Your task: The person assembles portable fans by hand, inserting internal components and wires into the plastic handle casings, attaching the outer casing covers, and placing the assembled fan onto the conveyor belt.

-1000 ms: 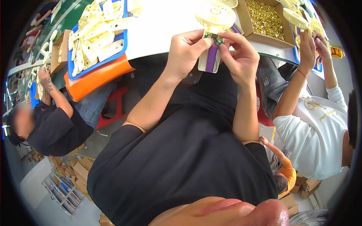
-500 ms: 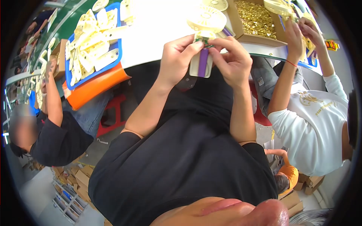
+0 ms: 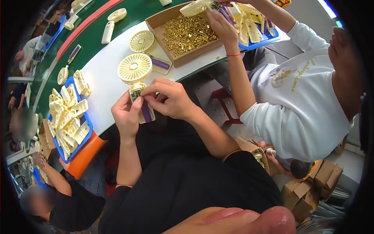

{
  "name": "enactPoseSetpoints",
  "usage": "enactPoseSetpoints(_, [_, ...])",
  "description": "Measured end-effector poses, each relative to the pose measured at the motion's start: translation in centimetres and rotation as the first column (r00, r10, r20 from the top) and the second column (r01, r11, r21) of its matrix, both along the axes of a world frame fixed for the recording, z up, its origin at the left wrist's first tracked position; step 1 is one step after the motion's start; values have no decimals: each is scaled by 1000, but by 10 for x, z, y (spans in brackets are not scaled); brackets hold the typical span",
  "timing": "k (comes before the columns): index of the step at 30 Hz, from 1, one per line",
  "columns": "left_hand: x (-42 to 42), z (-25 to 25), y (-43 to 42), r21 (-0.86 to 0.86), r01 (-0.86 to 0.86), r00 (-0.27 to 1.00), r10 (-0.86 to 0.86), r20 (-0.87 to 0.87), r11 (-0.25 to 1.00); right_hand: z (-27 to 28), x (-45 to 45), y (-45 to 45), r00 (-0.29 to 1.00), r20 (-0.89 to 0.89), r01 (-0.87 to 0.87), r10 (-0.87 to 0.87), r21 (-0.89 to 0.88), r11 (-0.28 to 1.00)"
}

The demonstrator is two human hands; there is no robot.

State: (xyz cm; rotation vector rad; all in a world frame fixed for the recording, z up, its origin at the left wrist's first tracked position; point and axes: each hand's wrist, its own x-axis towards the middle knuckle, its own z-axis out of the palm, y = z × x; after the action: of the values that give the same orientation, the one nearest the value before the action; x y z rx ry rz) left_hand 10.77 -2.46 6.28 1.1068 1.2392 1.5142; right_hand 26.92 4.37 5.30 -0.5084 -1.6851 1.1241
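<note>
A cream handheld fan (image 3: 134, 69) is in front of me, its round grille head pointing away and its handle opened up. Inside the handle show a small green circuit board (image 3: 136, 93) and a purple battery (image 3: 146, 112). My left hand (image 3: 127, 113) is closed around the handle's left side, the thumb pressing near the board. From the right, my right hand (image 3: 171, 98) has its fingertips pinched at the board's edge; wires or small parts under them are hidden.
On the left stands a blue tray (image 3: 89, 124) of cream handle shells. A cardboard box (image 3: 175, 60) of small gold metal pieces sits behind, beside another fan (image 3: 142, 41). At right, a co-worker's hand (image 3: 224, 29) holds a fan near a second blue tray (image 3: 272, 38).
My view has swung, so the fan and both hands appear farther left and lower. The fan stays in my hands, and my right fingers are still at the circuit board.
</note>
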Motion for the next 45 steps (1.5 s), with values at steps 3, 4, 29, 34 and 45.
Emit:
enactPoseSetpoints(3, [6,-2,8,-49,12,1000,-12,10,999,-7,7,7,999,-11,35,-35,-3,999])
enactPoseSetpoints(4, [9,-3,11,-58,20,1000,-21,-6,998,-9,9,9,999,-20,46,-46,-10,999])
enactPoseSetpoints(29, [-7,-39,36,-117,-41,997,49,62,992,-38,-2,37,998,-56,-33,26,-126,991])
enactPoseSetpoints(34, [-17,-52,38,-122,-57,989,73,129,991,-44,-10,40,999,-21,-37,35,-127,991])
enactPoseSetpoints(45, [-19,-53,39,-90,-44,969,64,237,995,-50,-19,43,1000,-24,-23,20,-113,993])
